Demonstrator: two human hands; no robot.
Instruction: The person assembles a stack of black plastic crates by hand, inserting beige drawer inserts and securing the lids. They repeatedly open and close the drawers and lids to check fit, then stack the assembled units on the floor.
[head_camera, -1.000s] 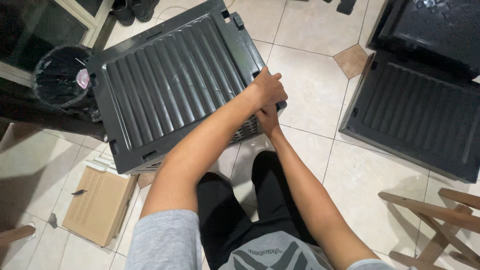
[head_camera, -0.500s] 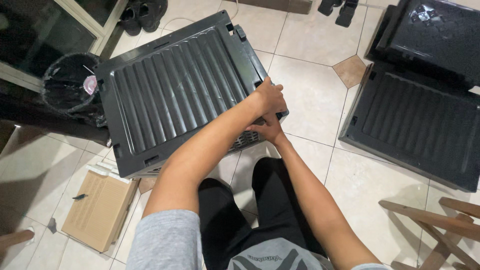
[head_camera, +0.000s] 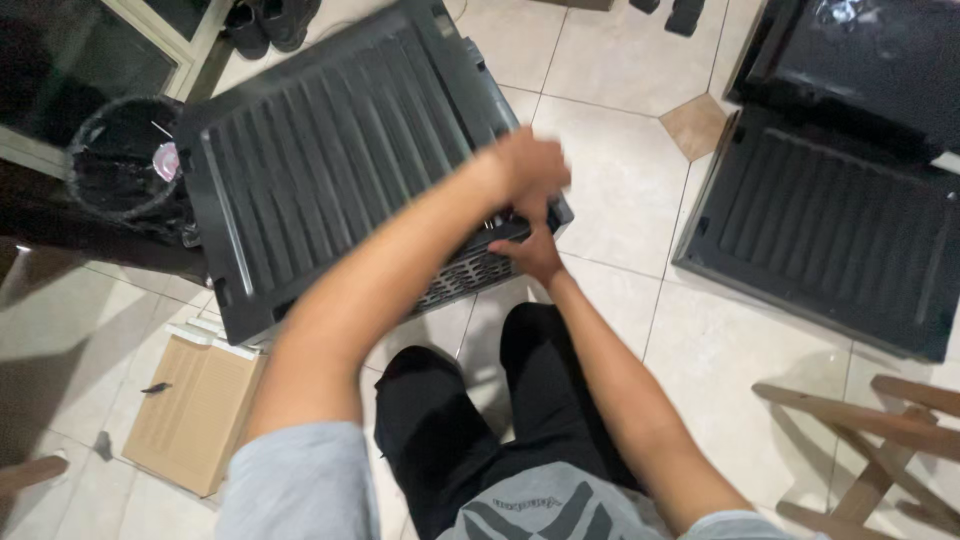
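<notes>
Gripping ribbed black panel (head_camera: 330, 170) corner, both hands' fingers closed, brown flat box (head_camera: 190, 415) lower left.

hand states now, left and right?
Left hand: blurred, on the ribbed dark panel corner; grip cannot be told.
Right hand: touching the panel's vented edge; grip unclear.

- Left hand (head_camera: 528, 168): blurred, fingers curled, knuckles up, forearm stretched forward and across to the right.
- Right hand (head_camera: 530, 250): just under the left, nearly touching it, fingers pointing left, arm extended forward.
- Both arms bare below grey short sleeves, wrists converging.
</notes>
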